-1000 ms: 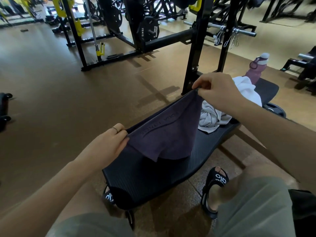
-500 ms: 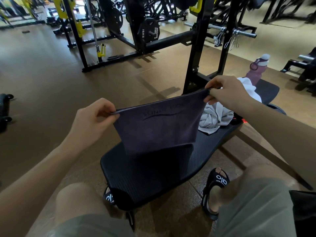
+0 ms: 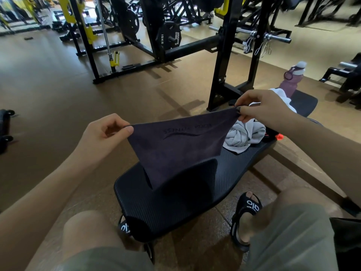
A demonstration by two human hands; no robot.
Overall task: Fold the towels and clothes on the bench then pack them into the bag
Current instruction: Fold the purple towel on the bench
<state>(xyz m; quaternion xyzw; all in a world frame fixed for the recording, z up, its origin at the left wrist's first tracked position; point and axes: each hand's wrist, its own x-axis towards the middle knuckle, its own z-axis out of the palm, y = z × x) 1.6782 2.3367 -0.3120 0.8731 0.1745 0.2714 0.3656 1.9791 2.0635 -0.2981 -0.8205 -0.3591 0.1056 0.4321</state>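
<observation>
We are in the folding step, with the dark purple towel (image 3: 175,145) held up over the near end of the surface (image 3: 195,202). Our left hand (image 3: 105,133) pinches 1 top corner between thumb and fingers, and our right hand (image 3: 261,110) pinches the other, so the top edge is stretched between them. The cloth hangs down, its lower edge reaching the padding, and its lettering reads reversed from where we sit.

The next move, as we judge it, calls for matching edges: either bringing the 2 corners together or laying the towel flat on the near padding and folding it over. The hanging side edges look uneven, so some squaring will be needed.

Farther along the surface lies a crumpled pile of white clothes (image 3: 242,133), not yet folded, just beside our right hand. Something dark with an orange-red tip (image 3: 280,137) sits next to it. A purple bottle (image 3: 291,81) stands at the far end. No open bag shows clearly; a dark shape (image 3: 347,235) at our right thigh may be it, but we cannot tell.
</observation>
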